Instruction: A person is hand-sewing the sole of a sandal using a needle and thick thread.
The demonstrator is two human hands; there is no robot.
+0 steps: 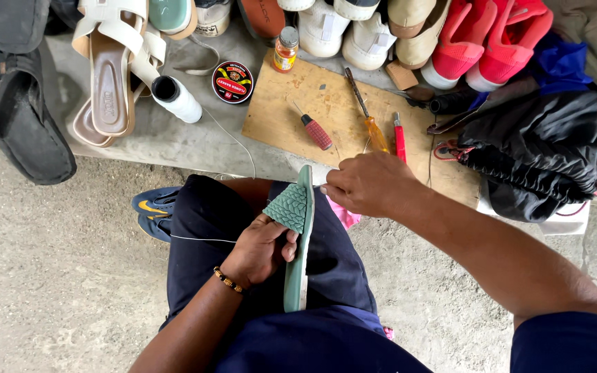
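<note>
— Left hand [260, 249] first: we see it wrapped around a green sandal [297, 238], thumb pressed on the braided strap, the sandal standing on edge on the lap.

— And our right hand [367, 185] is at the sandal's upper tip, fingers curled and pinched together; on what, we cannot tell.

— Past the hands, a wooden board [326, 103] carries a red-handled awl [316, 131] and an orange screwdriver [370, 117].

— A white thread spool [177, 99] and a round tin [233, 81] lie left of it, shoes behind.

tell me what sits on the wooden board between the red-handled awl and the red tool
A screwdriver with an orange handle lies between the awl and the red tool, seen in the head view.
</note>
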